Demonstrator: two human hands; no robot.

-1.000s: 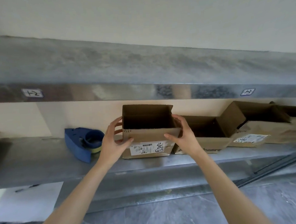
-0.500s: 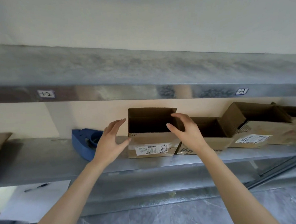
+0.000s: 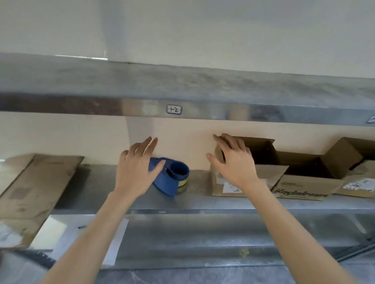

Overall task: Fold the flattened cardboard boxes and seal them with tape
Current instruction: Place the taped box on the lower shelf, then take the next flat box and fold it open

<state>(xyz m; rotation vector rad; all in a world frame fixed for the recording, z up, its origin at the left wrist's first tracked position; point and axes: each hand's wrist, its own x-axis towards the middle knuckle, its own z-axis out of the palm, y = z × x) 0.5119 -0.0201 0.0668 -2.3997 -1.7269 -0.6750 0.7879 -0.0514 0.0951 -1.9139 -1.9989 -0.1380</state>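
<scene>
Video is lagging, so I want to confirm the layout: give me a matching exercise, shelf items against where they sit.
1 tape dispenser
2 flattened cardboard
3 leftmost open box
4 paper sheet

a far left of shelf
b partly behind right hand
c level below the shelf
d just right of left hand

Pairs: 1-d, 2-a, 3-b, 4-c

Tape dispenser: on the shelf, just right of the left hand fingers.
Open box: on the shelf, behind the right hand fingers.
Second box: right of the open box.
Flattened cardboard: well left of the left fingers.
</scene>
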